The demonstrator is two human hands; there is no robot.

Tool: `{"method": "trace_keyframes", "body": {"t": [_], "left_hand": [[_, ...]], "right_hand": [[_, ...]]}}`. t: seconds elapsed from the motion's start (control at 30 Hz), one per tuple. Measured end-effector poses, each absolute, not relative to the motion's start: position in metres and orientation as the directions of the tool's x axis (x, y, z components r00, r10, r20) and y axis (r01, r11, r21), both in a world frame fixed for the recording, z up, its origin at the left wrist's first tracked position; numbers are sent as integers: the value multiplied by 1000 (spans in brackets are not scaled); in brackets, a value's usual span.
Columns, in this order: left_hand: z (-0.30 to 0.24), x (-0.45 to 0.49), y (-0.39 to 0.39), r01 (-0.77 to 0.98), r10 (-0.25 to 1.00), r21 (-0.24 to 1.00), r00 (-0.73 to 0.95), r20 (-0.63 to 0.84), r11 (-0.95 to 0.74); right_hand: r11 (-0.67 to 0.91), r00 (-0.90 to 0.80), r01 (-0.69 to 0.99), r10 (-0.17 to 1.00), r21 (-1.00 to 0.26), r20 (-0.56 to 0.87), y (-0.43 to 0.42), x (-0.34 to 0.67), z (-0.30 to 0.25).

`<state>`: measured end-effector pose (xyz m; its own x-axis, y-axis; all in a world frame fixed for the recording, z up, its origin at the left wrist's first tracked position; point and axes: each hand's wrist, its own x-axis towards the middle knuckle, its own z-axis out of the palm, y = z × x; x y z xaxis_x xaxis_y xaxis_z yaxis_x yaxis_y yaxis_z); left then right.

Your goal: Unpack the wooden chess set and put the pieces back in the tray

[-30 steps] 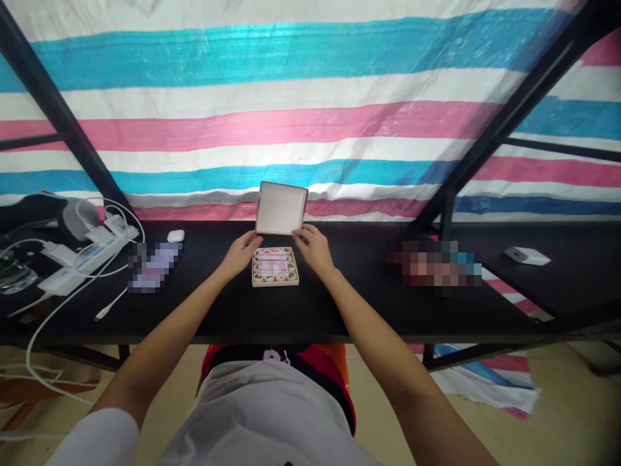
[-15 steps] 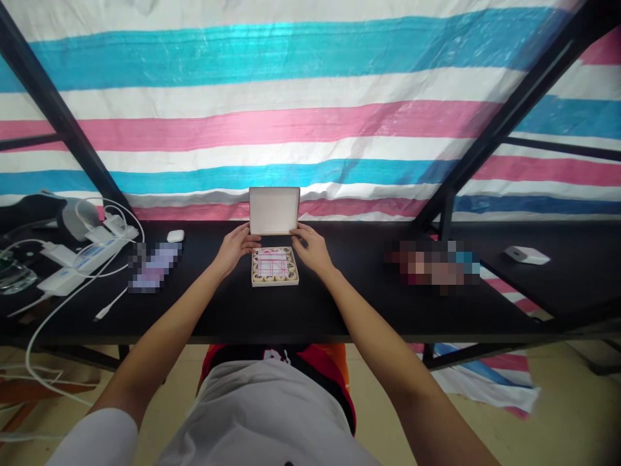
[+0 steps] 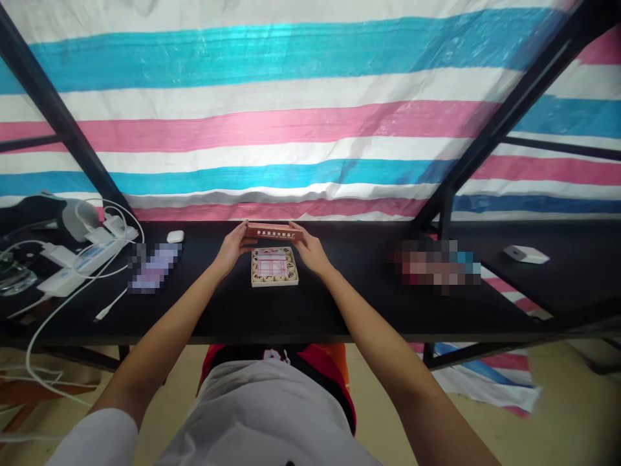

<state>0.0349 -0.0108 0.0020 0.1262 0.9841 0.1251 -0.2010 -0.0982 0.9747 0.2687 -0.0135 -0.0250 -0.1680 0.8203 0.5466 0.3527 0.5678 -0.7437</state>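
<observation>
Between my two hands is a reddish-brown box lid point(image 3: 272, 232), its side with a line of white characters facing me. My left hand point(image 3: 233, 247) grips the lid's left end, and my right hand point(image 3: 309, 248) grips its right end. Just in front of the lid, on the black table, sits an open white box point(image 3: 275, 283) of round Chinese chess pieces point(image 3: 290, 266). A folded paper board point(image 3: 272, 264) with pink lines lies on top of the pieces. The lid is apart from the box, slightly behind it.
On the black table point(image 3: 320, 317), a power strip point(image 3: 82, 262) with white cables lies left, near a white earbud case point(image 3: 175, 236) and a blurred-out phone-like object point(image 3: 155, 267). Right are another blurred-out item point(image 3: 431, 264) and a white block point(image 3: 526, 254). Striped sheeting point(image 3: 291, 123) hangs behind.
The lid, held upright with its white inside towards me, has tipped down, so its reddish-brown side now faces me. Both hands keep hold of it; the box has stayed put.
</observation>
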Motion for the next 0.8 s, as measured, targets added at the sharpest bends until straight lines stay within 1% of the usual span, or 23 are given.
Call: {"method": "trace_keyframes", "body": {"t": [0.17,0.2,0.27,0.37,0.43,0.53,0.6,0.7,0.8], "left_hand": [[-3,35,-7,-125,976,985,168,141,-121],[-4,34,-6,-75,975,988,171,145,-134],[-6,32,-6,81,971,979,162,174,-188],[-11,30,-6,320,965,915,173,198,-245],[-14,29,-6,419,968,878,190,165,-232],[-16,29,-9,539,974,820,209,92,-193],[-13,30,-14,612,974,768,217,68,-190],[-7,31,-20,694,967,681,237,89,-233],[-3,32,-23,760,963,595,250,104,-261]], "right_hand": [[587,-169,315,808,-746,565,-12,271,-26],[587,-169,316,808,-745,565,-11,272,-27],[592,-181,331,804,-735,566,-9,273,-28],[614,-199,381,785,-692,587,-7,274,-28],[619,-200,421,777,-663,598,-6,274,-28],[598,-195,464,788,-653,583,-5,274,-28],[577,-193,477,804,-663,562,-5,274,-29],[534,-189,505,835,-678,516,-4,273,-31],[508,-256,547,858,-665,445,-3,271,-34]]}}
